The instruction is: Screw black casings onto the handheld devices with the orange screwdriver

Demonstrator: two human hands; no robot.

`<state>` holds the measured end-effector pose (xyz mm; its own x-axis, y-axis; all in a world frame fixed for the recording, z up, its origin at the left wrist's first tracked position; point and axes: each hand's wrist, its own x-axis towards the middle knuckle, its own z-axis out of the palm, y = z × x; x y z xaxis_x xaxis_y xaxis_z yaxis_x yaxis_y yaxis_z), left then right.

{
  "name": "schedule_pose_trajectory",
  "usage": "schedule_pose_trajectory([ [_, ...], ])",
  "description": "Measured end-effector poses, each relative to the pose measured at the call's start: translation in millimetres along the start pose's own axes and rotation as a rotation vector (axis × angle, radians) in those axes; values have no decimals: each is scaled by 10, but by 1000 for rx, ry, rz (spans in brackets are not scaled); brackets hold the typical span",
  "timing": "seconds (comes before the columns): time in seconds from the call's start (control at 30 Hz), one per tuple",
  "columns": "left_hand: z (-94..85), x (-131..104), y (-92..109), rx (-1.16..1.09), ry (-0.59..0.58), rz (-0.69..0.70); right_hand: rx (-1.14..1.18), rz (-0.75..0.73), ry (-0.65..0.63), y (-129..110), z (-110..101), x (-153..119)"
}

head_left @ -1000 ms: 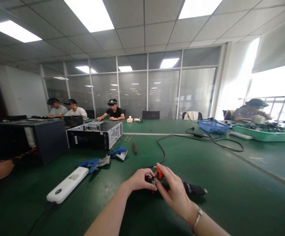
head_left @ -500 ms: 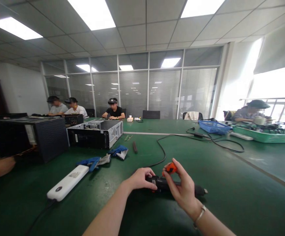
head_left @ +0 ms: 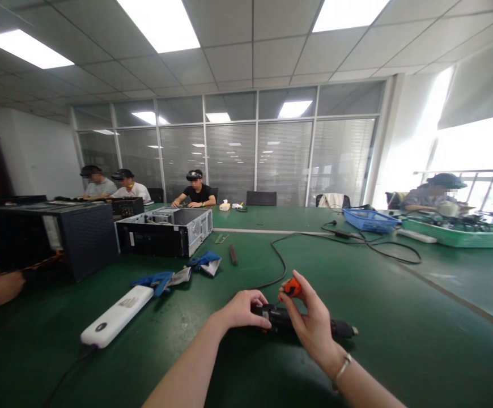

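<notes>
On the green table [head_left: 382, 362] lies a long black tool [head_left: 342, 328] with a metal tip at its right end and a black cable at its left. My left hand [head_left: 243, 310] is closed round the tool's left end. Between the thumb and fingers of my right hand [head_left: 312, 317] is a small orange piece [head_left: 292, 288] with a black mark, held just above the tool. The right hand hides the middle of the tool.
A white power strip [head_left: 117, 316], blue-grey gloves [head_left: 159, 281] and a brown bar [head_left: 233, 255] lie to the left. Behind are computer cases [head_left: 157, 238]. Another person's hand [head_left: 2, 289] is at far left; baskets [head_left: 463, 233] stand at right.
My right hand has shifted slightly left with the orange piece, showing more of the tool's right part. My left hand stays in place.
</notes>
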<state>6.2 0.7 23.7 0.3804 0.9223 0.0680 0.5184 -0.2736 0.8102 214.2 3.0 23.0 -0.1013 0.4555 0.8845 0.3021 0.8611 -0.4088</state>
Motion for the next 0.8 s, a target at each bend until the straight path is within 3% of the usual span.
schedule_pose_trajectory([
  [0.13,28,15,5,17,54,66,4,57,-136,-52,6,45],
  [0.27,112,84,4,-62,153,135,-40,102,-170,-88,3,114],
  [0.43,193,163,-34,-86,225,123,-66,122,-185,-53,49,179],
  [0.63,211,175,-37,48,247,80,-45,156,-261,-32,138,293],
  [0.8,212,168,-20,103,274,106,-123,163,-185,-10,228,414],
])
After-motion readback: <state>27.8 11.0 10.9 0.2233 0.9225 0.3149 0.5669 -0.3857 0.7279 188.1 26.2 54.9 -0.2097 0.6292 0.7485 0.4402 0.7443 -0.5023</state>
